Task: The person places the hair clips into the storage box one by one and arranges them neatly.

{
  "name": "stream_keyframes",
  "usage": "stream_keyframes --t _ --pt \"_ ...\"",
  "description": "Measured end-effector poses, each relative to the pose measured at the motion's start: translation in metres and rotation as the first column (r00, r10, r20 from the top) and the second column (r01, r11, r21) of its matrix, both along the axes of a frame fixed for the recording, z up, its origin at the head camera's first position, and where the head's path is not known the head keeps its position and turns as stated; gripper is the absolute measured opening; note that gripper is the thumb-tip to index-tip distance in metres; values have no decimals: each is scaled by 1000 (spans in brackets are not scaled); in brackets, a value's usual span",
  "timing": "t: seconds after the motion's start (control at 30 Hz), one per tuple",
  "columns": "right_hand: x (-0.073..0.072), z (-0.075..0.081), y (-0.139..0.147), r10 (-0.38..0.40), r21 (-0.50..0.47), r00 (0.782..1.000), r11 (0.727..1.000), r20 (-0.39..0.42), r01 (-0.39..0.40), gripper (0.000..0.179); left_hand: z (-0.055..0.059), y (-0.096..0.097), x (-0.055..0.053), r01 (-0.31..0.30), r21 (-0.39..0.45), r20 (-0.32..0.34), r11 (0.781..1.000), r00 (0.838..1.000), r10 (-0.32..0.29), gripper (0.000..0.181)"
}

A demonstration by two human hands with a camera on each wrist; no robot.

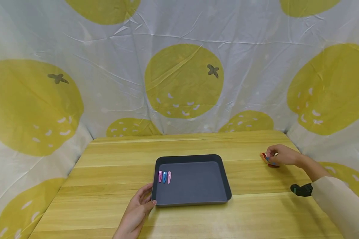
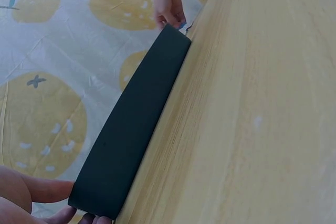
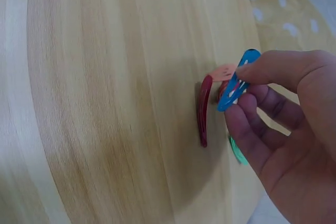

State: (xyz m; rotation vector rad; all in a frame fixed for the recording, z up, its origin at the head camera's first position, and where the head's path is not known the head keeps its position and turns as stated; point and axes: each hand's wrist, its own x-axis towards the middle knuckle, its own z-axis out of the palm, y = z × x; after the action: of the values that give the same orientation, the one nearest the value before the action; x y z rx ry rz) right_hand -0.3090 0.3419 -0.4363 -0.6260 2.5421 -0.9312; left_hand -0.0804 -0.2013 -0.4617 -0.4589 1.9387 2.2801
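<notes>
My right hand pinches a blue snap hair clip between thumb and fingers, just above the table at the right. Under and around it lie a dark red hair clip, an orange-pink clip and a green clip, partly hidden by the fingers. My left hand grips the near left corner of a dark grey rectangular tray, thumb at its rim. Inside the tray, along its left side, a magenta clip, a blue clip and a pale pink clip stand in a row.
The wooden table reaches back to a white curtain printed with yellow fruit, which also hangs at both sides. A black strapped device sits at the right wrist, by the pale sleeve.
</notes>
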Motion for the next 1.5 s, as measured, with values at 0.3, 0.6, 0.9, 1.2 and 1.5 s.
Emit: stream_keyframes --t 0.3,0.6,0.9,1.2,1.5 --pt "-1 5 -10 9 -84 998 996 64 -4 12 0 0 1 4 10 -4 1000 1000 -4 71" --pt "-1 10 -24 24 -174 989 985 145 2 16 -1 -1 0 2 8 -3 1000 1000 -2 72" --pt "-2 11 -37 78 -235 978 972 191 -32 22 -1 0 1 1 4 -5 1000 1000 -1 72" --pt "-3 8 -49 115 -314 966 949 233 -37 21 0 0 1 7 14 -16 1000 1000 -6 72" --pt "0 8 -66 169 -362 952 929 254 -68 22 0 -2 1 12 13 -13 1000 1000 -12 73"
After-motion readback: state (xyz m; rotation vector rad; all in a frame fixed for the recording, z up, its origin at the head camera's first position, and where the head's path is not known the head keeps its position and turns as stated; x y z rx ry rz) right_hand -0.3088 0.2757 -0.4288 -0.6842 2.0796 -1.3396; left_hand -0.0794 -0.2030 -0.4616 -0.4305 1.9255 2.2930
